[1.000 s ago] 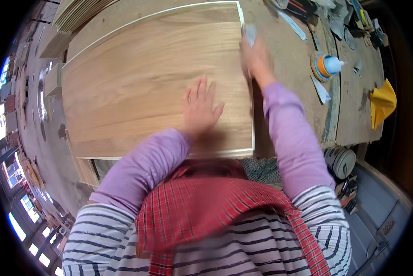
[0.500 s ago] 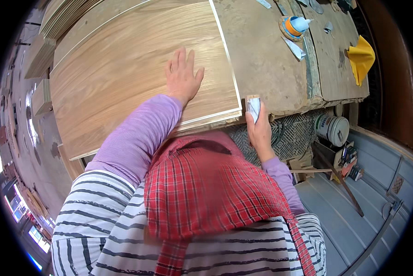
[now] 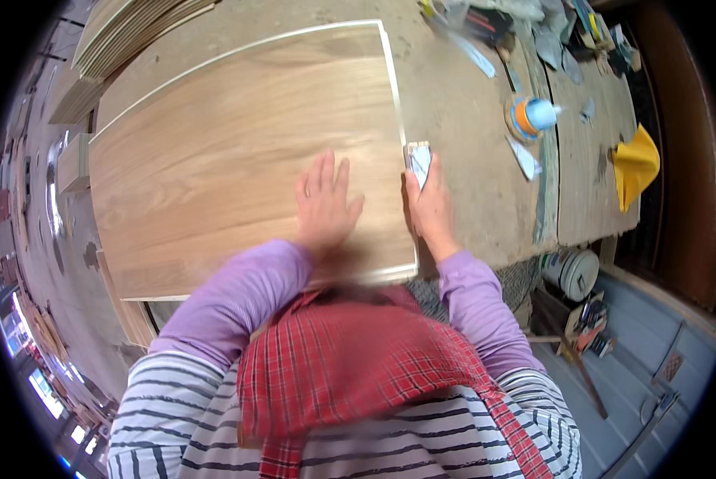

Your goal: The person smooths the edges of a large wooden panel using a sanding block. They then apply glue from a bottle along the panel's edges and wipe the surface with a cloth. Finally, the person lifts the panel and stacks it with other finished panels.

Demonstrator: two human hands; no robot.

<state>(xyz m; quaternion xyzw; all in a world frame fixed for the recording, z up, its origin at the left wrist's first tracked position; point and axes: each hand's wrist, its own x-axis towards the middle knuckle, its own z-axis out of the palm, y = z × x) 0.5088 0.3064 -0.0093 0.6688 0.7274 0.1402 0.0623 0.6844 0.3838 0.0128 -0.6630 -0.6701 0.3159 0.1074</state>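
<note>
A wood-grain panel (image 3: 214, 176) with a pale edge band lies on the workbench in front of me. My left hand (image 3: 326, 206) rests flat on its face near the right side, fingers spread. My right hand (image 3: 431, 209) is wrapped round a sanding block (image 3: 419, 164), a small block covered in whitish paper. The block is held at the panel's right edge and seems to touch it. My palm hides the block's lower part.
A blue glue bottle (image 3: 540, 114) with an orange band stands right of the panel, beside paper scraps (image 3: 524, 158). A yellow cloth (image 3: 636, 168) hangs at the bench's right end. Stacked panels (image 3: 126, 36) stand far left; a white bucket (image 3: 578, 274) sits below, right.
My right hand has carried the sanding block forward along the panel's right edge, away from the near corner. The view has tilted forward; my left hand stays flat on the panel.
</note>
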